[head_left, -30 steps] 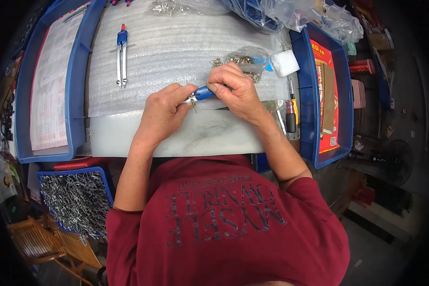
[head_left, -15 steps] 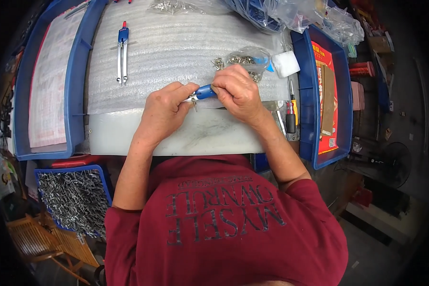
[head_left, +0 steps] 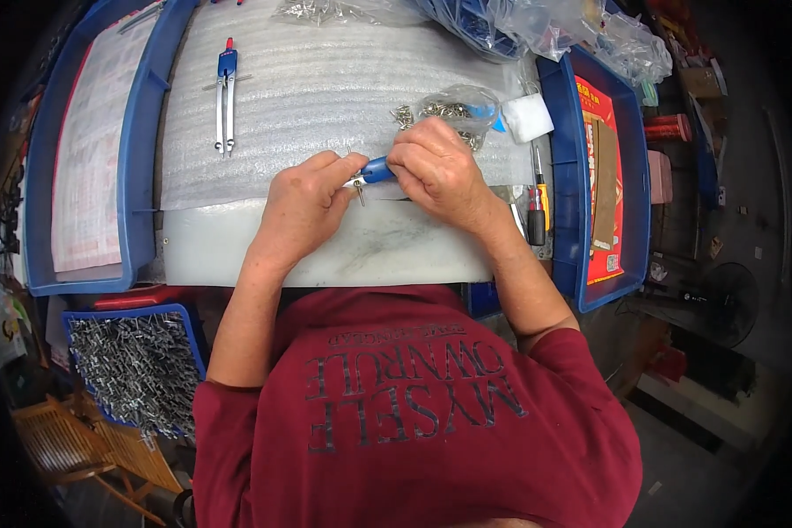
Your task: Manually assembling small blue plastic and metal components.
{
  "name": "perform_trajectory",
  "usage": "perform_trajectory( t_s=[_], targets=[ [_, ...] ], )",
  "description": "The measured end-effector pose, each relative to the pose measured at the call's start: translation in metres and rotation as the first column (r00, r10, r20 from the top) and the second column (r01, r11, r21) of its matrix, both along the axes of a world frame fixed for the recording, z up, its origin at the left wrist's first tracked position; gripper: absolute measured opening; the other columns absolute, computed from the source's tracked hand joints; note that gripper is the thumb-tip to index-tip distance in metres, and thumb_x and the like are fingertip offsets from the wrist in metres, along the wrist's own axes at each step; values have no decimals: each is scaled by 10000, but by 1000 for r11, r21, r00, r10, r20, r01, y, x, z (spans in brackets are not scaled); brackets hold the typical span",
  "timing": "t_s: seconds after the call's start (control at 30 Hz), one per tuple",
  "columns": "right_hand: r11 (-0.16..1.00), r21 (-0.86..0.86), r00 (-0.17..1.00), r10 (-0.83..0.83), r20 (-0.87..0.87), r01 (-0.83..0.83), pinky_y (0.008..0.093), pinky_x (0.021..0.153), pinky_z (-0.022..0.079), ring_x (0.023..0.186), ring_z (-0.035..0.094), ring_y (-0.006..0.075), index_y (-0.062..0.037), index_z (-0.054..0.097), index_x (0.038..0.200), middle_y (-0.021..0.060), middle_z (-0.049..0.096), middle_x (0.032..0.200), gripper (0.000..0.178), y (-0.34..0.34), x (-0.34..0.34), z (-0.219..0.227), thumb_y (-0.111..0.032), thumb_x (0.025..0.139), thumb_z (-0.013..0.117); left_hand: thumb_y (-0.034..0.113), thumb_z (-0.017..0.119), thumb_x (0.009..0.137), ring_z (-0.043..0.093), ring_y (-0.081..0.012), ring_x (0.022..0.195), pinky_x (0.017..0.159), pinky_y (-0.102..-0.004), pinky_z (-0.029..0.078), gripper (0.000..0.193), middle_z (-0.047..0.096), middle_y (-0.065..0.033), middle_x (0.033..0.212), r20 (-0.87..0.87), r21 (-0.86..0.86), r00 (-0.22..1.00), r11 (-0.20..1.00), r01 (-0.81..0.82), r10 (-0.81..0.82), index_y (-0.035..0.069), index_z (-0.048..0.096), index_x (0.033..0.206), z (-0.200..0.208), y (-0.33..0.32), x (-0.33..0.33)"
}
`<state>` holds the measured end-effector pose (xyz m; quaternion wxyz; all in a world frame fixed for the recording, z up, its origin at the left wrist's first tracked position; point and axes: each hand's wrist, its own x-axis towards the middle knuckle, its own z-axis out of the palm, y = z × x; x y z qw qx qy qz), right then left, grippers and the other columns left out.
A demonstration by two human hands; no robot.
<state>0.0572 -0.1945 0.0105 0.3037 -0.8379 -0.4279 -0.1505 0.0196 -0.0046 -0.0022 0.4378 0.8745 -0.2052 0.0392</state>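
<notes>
Two hands, left hand (head_left: 304, 207) and right hand (head_left: 436, 167), both pinching a blue-handled tool (head_left: 376, 170), its tip hidden.

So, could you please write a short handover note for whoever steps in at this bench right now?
Left hand: pinches a small metal part at the fingertips.
Right hand: closed around a blue-handled tool, its tip at that part.
Nearby: bag of small metal pieces behind the right hand; a finished compass on the foam sheet; tray of metal parts low left.
Done: one compass lies assembled.
Left: the part in hand seems unfinished.
</notes>
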Motion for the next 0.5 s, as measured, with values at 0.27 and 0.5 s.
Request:
perform_trajectory(
  t_s=[0.27, 0.5],
  targets=[
    [995, -4, 938, -98, -331, 103, 326, 669, 422, 721, 519, 244, -19, 562, 774, 85, 558, 752, 132, -6, 2, 7, -86, 697, 645, -30, 580, 657, 535, -266, 630, 563, -331, 417, 326, 518, -114, 699, -30, -28, 1000, 1000, -6, 6, 53, 585, 972, 0, 1, 0],
    [992, -19, 938, -123, -324, 123, 304, 657, 432, 697, 543, 233, -18, 614, 835, 86, 588, 740, 156, -4, 3, 3, -168, 796, 595, -27, 584, 659, 537, -261, 629, 566, -326, 418, 320, 525, -118, 701, -29, -32, 1000, 999, 2, -3, 46, 585, 971, 1, 1, 1]
  ],
)
